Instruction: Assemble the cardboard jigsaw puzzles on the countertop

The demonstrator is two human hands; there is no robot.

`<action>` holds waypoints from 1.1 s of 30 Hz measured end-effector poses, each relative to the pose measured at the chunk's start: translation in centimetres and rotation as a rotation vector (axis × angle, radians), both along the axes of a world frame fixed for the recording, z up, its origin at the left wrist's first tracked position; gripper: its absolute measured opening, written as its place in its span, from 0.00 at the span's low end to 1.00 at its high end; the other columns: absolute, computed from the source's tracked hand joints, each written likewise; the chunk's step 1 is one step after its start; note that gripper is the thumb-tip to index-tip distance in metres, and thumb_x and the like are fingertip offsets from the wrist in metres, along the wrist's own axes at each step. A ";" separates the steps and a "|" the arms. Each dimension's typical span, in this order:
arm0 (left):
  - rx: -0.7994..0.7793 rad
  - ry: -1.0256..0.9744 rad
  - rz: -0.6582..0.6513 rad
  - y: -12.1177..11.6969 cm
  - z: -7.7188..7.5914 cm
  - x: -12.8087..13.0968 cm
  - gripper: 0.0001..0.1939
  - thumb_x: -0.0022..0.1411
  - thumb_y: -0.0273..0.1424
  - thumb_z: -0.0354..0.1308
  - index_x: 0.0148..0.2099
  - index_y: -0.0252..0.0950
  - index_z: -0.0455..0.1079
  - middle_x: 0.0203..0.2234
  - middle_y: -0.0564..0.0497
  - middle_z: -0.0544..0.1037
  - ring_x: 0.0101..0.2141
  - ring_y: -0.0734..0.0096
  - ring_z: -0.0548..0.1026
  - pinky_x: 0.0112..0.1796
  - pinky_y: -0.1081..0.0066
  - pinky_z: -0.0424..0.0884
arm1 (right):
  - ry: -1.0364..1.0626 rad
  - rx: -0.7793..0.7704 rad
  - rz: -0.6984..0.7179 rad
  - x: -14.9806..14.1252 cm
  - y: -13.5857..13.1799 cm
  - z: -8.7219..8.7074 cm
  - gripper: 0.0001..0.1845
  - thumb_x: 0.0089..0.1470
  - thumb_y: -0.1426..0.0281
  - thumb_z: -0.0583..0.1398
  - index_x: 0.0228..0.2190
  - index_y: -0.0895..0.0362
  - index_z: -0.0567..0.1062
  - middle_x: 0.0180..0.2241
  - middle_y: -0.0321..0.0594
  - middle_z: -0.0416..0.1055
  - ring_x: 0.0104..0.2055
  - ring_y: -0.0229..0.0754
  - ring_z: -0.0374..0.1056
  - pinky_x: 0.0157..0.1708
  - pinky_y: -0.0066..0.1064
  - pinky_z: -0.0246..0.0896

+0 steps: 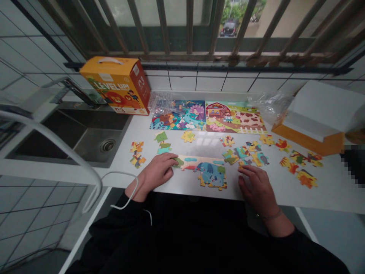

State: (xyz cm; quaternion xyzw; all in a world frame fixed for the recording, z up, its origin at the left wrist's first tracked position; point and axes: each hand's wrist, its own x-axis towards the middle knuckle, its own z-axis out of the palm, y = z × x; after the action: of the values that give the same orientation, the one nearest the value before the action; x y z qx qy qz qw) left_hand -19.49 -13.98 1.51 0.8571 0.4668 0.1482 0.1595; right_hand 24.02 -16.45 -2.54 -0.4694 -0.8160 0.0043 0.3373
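- The left hand [157, 172] lies loosely curled and flat on the tabletop [285, 194], its fingertips touching the left end of a joined strip of jigsaw pieces; it pinches nothing that I can see.
- The right hand [258, 186] is open with fingers spread, its fingertips beside a small cluster of loose, multicoloured cardboard pieces [242, 154] and gripping none.
- The joined section, a pale cream-and-teal strip with blue elephants [203, 171], lies near the front edge of the tabletop, between the hands. It is a small, irregular part of a picture.
- Along the back edge, two rectangular cardboard jigsaws look whole: a teal underwater scene [178, 115] and a farm scene with a red barn [235, 117].
- Many pieces remain unjoined: a scattered group of bright orange and yellow pieces [299, 163] toward the right edge, and small green and orange pieces [148, 148] toward the left.
- An orange cardboard puzzle box [115, 85] stands at the back left corner, beside a steel sink [94, 137]. A white-and-orange box lid [313, 118] sits at the right.
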 end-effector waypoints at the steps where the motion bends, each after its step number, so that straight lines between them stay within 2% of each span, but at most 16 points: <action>1: 0.001 0.005 0.010 -0.3 0.0 0.2 0.18 0.65 0.23 0.57 0.54 0.41 0.77 0.63 0.43 0.79 0.63 0.52 0.77 0.65 0.46 0.72 | 0.001 -0.002 0.001 0.0 0.0 0.0 0.16 0.68 0.72 0.63 0.56 0.53 0.76 0.54 0.51 0.77 0.55 0.58 0.74 0.55 0.55 0.73; 7: 0.000 0.005 0.094 -1.7 -0.6 1.4 0.15 0.72 0.33 0.59 0.58 0.41 0.76 0.65 0.42 0.78 0.66 0.50 0.75 0.66 0.44 0.71 | 0.003 -0.021 0.005 0.0 0.0 0.0 0.16 0.67 0.72 0.64 0.55 0.52 0.76 0.53 0.51 0.77 0.54 0.58 0.74 0.55 0.56 0.73; 10: 0.034 -0.038 0.147 -1.9 -0.9 1.0 0.16 0.74 0.34 0.58 0.61 0.42 0.75 0.64 0.41 0.78 0.65 0.51 0.76 0.66 0.46 0.72 | 0.001 -0.019 0.003 0.0 0.0 0.0 0.16 0.68 0.71 0.63 0.55 0.51 0.76 0.52 0.50 0.77 0.54 0.58 0.75 0.54 0.56 0.73; 12: 0.100 -0.013 0.270 -2.0 -0.9 0.2 0.17 0.74 0.34 0.58 0.61 0.41 0.75 0.64 0.40 0.78 0.64 0.50 0.75 0.66 0.46 0.71 | -0.001 -0.021 0.005 0.1 0.0 -0.1 0.15 0.68 0.71 0.63 0.55 0.51 0.76 0.53 0.50 0.78 0.54 0.57 0.75 0.54 0.56 0.73; 15: 0.179 0.110 0.575 -2.2 -0.6 -1.7 0.20 0.72 0.38 0.59 0.62 0.38 0.74 0.63 0.35 0.76 0.63 0.42 0.74 0.64 0.43 0.70 | -0.002 -0.026 0.003 0.2 0.0 -0.3 0.14 0.68 0.71 0.63 0.54 0.52 0.76 0.53 0.50 0.78 0.54 0.58 0.74 0.54 0.56 0.73; 18: 0.135 0.254 0.824 -2.7 0.0 -4.0 0.25 0.71 0.43 0.58 0.63 0.34 0.72 0.62 0.32 0.75 0.62 0.37 0.73 0.61 0.43 0.71 | 0.008 -0.025 0.002 0.2 0.0 -0.3 0.14 0.67 0.71 0.64 0.54 0.51 0.77 0.52 0.50 0.78 0.54 0.58 0.74 0.54 0.56 0.73; 20: 0.051 0.368 0.903 -3.1 0.2 -5.2 0.27 0.71 0.45 0.57 0.63 0.33 0.72 0.57 0.30 0.78 0.57 0.35 0.76 0.57 0.43 0.72 | 0.010 -0.022 0.005 0.2 0.0 -0.3 0.14 0.67 0.71 0.64 0.54 0.52 0.77 0.52 0.49 0.78 0.54 0.57 0.75 0.54 0.55 0.73; 23: -0.055 0.476 0.928 -3.4 0.4 -6.4 0.27 0.72 0.46 0.54 0.63 0.33 0.73 0.51 0.31 0.80 0.51 0.36 0.79 0.54 0.45 0.73 | 0.006 -0.018 0.002 0.1 0.0 -0.3 0.14 0.67 0.72 0.64 0.54 0.52 0.77 0.52 0.50 0.78 0.54 0.57 0.74 0.55 0.56 0.73; 26: -0.096 0.483 0.924 -3.1 0.4 -7.2 0.27 0.71 0.46 0.55 0.63 0.34 0.73 0.49 0.32 0.81 0.50 0.37 0.79 0.54 0.47 0.73 | 0.011 -0.020 -0.007 0.1 -0.1 -0.3 0.15 0.67 0.72 0.64 0.54 0.51 0.77 0.52 0.49 0.78 0.54 0.57 0.74 0.55 0.56 0.73; 30: -0.134 0.403 0.921 -2.5 0.6 -8.4 0.32 0.66 0.48 0.62 0.64 0.31 0.72 0.49 0.31 0.81 0.53 0.36 0.78 0.56 0.47 0.74 | 0.014 -0.022 -0.016 0.0 -0.1 -0.2 0.15 0.67 0.72 0.64 0.54 0.51 0.77 0.52 0.49 0.78 0.54 0.57 0.74 0.55 0.56 0.73; 33: -0.122 0.295 0.916 -2.2 0.5 -9.1 0.31 0.63 0.49 0.65 0.60 0.34 0.74 0.49 0.34 0.80 0.53 0.39 0.78 0.55 0.49 0.75 | 0.018 -0.035 -0.019 -0.1 -0.1 -0.2 0.16 0.67 0.72 0.63 0.55 0.50 0.77 0.52 0.49 0.78 0.54 0.57 0.75 0.55 0.57 0.73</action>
State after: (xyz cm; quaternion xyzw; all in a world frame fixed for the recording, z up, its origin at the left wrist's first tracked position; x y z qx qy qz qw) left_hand -28.63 -16.17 2.04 0.5645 0.8216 0.0524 0.0601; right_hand 23.94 -16.50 -2.70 -0.4829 -0.8082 0.0194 0.3366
